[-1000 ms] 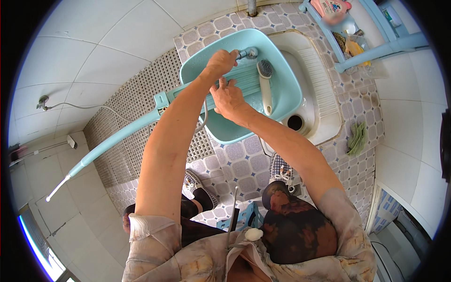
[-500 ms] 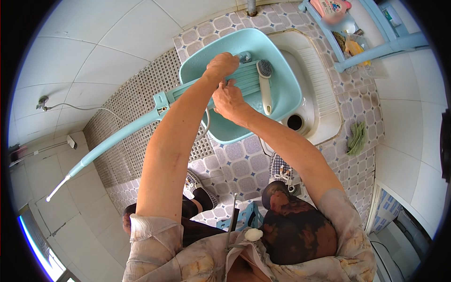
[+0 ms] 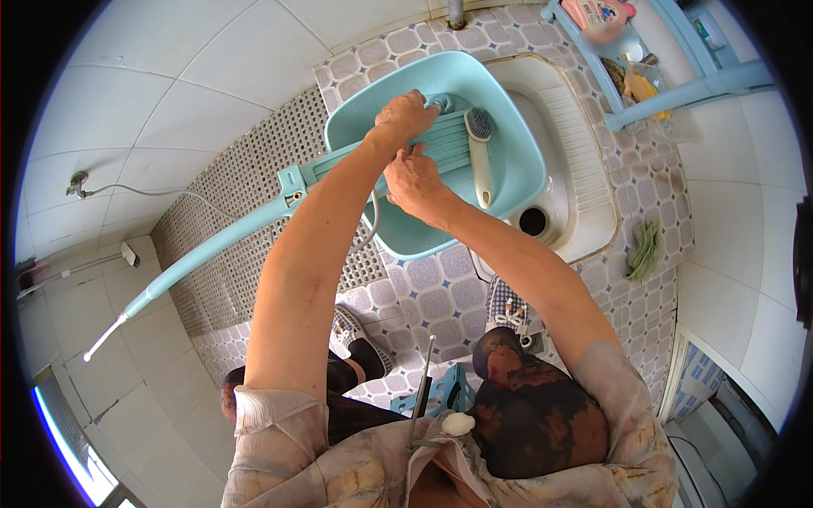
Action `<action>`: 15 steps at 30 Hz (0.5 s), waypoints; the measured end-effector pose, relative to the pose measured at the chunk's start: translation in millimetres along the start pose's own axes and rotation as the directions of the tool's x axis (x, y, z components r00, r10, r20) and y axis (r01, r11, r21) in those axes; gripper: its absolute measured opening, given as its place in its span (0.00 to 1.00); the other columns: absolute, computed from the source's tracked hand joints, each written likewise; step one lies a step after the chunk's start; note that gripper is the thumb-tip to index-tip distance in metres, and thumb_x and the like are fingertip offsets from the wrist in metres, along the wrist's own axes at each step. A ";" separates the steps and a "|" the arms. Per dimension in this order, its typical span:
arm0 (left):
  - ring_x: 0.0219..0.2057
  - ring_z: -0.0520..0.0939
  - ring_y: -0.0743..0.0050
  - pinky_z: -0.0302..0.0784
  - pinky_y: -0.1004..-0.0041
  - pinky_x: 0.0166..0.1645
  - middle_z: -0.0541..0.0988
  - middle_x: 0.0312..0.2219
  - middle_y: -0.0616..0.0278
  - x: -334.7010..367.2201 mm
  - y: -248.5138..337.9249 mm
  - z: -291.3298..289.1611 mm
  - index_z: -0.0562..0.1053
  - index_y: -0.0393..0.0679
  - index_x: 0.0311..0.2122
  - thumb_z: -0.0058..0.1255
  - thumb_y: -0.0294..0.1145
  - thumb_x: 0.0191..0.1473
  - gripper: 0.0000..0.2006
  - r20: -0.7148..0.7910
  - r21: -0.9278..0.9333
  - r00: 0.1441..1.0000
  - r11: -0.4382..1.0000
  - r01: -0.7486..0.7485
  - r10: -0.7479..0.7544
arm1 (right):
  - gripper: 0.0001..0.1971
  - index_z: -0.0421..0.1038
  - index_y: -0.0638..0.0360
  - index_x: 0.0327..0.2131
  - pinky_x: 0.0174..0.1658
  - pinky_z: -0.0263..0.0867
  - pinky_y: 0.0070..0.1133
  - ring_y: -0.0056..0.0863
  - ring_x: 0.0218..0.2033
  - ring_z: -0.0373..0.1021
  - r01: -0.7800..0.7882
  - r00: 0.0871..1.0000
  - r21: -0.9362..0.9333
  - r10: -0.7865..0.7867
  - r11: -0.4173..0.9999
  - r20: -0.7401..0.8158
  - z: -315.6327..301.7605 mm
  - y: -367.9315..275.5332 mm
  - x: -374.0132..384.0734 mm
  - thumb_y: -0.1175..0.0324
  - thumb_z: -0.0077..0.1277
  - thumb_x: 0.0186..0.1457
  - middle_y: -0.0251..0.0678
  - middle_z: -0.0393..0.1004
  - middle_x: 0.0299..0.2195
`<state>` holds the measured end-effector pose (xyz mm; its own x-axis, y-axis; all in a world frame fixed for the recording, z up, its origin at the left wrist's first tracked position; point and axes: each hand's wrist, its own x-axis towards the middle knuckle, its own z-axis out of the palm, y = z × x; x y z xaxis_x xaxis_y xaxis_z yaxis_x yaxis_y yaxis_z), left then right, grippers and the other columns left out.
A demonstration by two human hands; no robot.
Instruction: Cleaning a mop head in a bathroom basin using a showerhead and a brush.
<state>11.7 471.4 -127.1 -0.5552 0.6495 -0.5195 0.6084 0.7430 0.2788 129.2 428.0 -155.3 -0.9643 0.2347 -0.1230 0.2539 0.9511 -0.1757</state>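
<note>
One bluish object (image 3: pixel 444 102) protrudes rightward from the left hand's grip (image 3: pixel 405 115).

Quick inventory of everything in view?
Basin: 1, turquoise, centre
Ridged board: 1, turquoise, across basin
Long tube: 1, turquoise, left of board
Brush: 1, white, grey-bristled, board's right end
Squat toilet: 1, white, right of basin
Cloth: 1, green, far right
Rack: 1, blue, upper right
Bottle: 1, pink, on rack
Perforated mat: 1, grey, left of basin
Shoes: 2, checked, on tiles
Left hand: 1, bare, board's far edge
Right hand: 1, bare, board's near edge
</note>
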 end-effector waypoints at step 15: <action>0.51 0.80 0.55 0.76 0.59 0.55 0.81 0.48 0.57 -12.3 7.0 -3.5 0.75 0.48 0.54 0.53 0.51 0.55 0.25 0.005 0.048 0.992 0.991 -0.124 0.124 | 0.34 0.64 0.66 0.56 0.49 0.73 0.35 0.65 0.51 0.67 0.040 0.999 0.017 -0.040 0.999 0.012 10.3 3.6 2.9 0.59 0.63 0.48 0.65 0.63 0.56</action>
<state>20.8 469.2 -115.9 -0.4727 0.7361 -0.4846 0.6990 0.6480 0.3025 128.1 430.0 -166.3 -0.9727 0.1938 -0.1279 0.2164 0.9563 -0.1968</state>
